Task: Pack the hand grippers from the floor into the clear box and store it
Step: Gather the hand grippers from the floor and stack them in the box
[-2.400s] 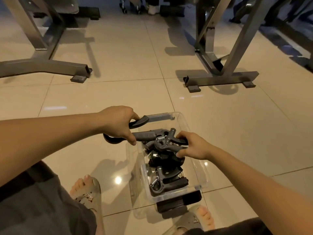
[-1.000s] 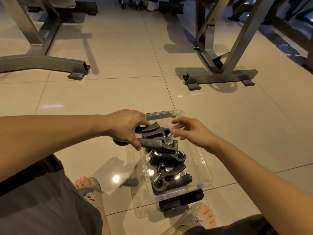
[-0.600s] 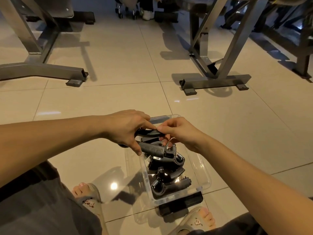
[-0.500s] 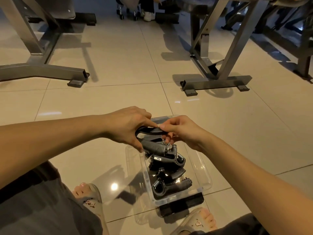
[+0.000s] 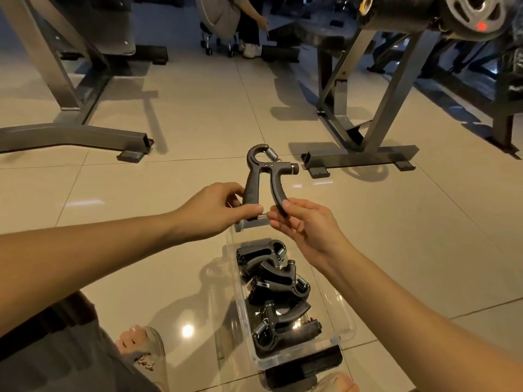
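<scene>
A black hand gripper with a steel spring is held upright above the far end of the clear box. My left hand pinches its left handle and my right hand pinches the tip of its right handle. The clear box sits on the tiled floor between my feet. Three more black hand grippers lie stacked inside it. A black latch shows at the box's near end.
Grey steel gym frames stand on the floor at far left and far right. A weight plate hangs at top right. A seated person is at the back. My sandalled feet flank the box.
Both hands lifted one hand gripper out of the box and raised it upright above the far end. The camera tilted up, showing more of the room.
</scene>
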